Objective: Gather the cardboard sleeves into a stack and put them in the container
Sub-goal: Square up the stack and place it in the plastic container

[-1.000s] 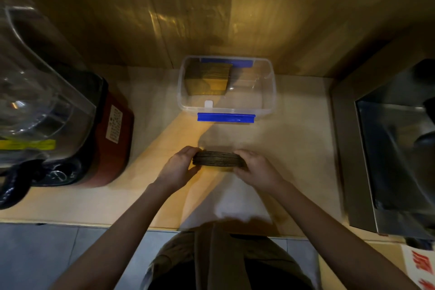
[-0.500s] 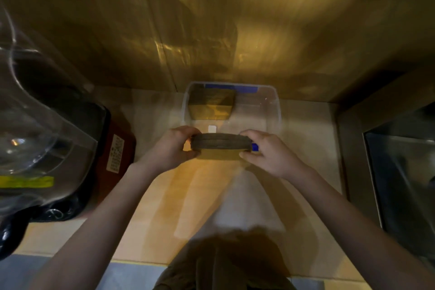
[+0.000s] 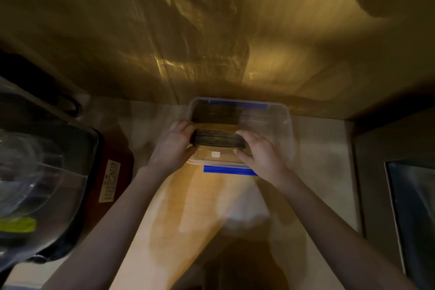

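A clear plastic container point(image 3: 286, 125) with blue latches point(image 3: 229, 170) sits on the pale counter point(image 3: 317, 172) against a golden wooden wall point(image 3: 259, 42), at about 12 o'clock from the person. Inside it, toward its far left corner, a darker stack of sleeves point(image 3: 217, 114) already stands. At 9 o'clock a blender with a clear jug point(image 3: 35, 172) and a red base point(image 3: 115, 172) bearing a white label crowds the counter's left side, close to the left forearm but apart from it. At 3 o'clock a dark metal appliance point(image 3: 409, 207) fills the right edge. Nothing lies between the hands and the container's opening; its near wall and the front latch lie just below the wrists.

Both arms reach forward, converging from 7 and 5 o'clock, with forearms bare and wrists roughly level. The left hand point(image 3: 174, 148) is curled around the left end of the stack of cardboard sleeves point(image 3: 217, 140), fingers over the top and thumb beneath. The right hand point(image 3: 259, 150) grasps the right end, its fingers spread along the edge. The stack is pinched between the two hands, held flat over the left half of the container's opening, just in front of the sleeves already inside; whether it touches the bottom cannot be told.
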A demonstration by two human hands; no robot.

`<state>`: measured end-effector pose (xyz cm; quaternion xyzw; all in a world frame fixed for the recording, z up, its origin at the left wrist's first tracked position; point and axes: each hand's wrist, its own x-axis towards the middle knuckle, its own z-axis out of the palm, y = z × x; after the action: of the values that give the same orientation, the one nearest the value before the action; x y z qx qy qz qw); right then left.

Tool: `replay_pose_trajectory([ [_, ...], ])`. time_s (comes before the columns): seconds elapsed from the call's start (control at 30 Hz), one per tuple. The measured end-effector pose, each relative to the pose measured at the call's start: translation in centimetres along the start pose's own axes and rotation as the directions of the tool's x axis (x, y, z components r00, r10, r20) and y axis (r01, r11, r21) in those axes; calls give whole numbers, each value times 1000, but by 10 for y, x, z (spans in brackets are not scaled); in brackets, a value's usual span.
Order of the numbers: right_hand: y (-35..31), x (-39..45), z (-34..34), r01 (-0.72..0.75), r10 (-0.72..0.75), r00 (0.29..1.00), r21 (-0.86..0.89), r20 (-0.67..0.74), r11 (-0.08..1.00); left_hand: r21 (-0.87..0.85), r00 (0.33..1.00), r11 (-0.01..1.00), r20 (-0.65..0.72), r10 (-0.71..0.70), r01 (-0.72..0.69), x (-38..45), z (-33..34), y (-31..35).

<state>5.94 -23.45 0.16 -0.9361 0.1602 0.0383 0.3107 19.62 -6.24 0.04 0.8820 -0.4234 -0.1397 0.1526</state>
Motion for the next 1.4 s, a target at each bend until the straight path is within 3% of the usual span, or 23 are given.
replay_pose_trajectory([
  [0.13,8,18,2,-54,56,993,-23,100,998,132,996,990,76,-53,43,13,9,2],
  [0.3,13,31,9,-127,132,974,-36,187,991,230,997,972,64,-53,37,24,22,0],
  [0.63,11,37,27,-272,261,962,194,77,943,255,996,965,49,-71,57,33,28,-3],
  [0.83,8,39,33,-293,301,953,303,23,907,245,997,967,-42,-57,65,29,29,-1],
  [1.03,0,40,37,-331,355,935,386,10,861,211,995,975,-79,-60,75,30,31,-2],
  [1.13,-6,37,32,-326,324,942,463,85,825,218,995,973,-81,-64,81,29,34,-4],
  [1.23,-8,37,23,-437,384,894,626,229,646,183,996,981,-72,-57,69,27,35,-4],
  [1.27,-7,39,21,-502,461,845,703,273,504,162,997,985,-66,-51,61,27,34,-4],
  [1.33,-3,46,22,-560,617,683,823,392,97,104,998,993,-46,-50,54,27,32,-5],
  [1.4,-3,52,27,-440,660,591,871,464,-219,25,998,998,-17,-60,61,28,33,-6],
])
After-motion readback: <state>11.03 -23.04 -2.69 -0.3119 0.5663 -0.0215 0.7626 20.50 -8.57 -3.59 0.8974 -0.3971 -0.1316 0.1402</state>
